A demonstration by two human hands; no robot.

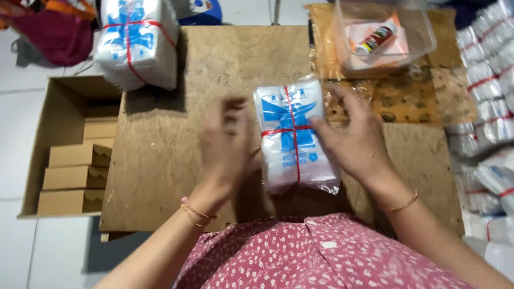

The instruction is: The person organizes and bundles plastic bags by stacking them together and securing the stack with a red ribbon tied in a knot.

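— Clear plastic, printed in blue and tied crosswise with a red rubber band: that was the bundle of bags (294, 136), lying near the middle of the brown board tabletop (160, 150).

— Who had it?

— The right hand (356, 142) lay on its right side, fingertips on the band crossing. The left hand (227, 142) was just beside its left edge, blurred, so I could not tell how wide its grip stood.

— Any room around it?

— Bare board to the left and beyond it. A larger banded stack of bags (138, 40) sat at the far-left corner, and more bundles (490, 80) crowded the right edge.

— Containers?

— A clear plastic tub (423, 29) at the far right held a small tube (377, 37). An open cardboard box (56, 109) off the left edge held folded brown cartons (75, 176).
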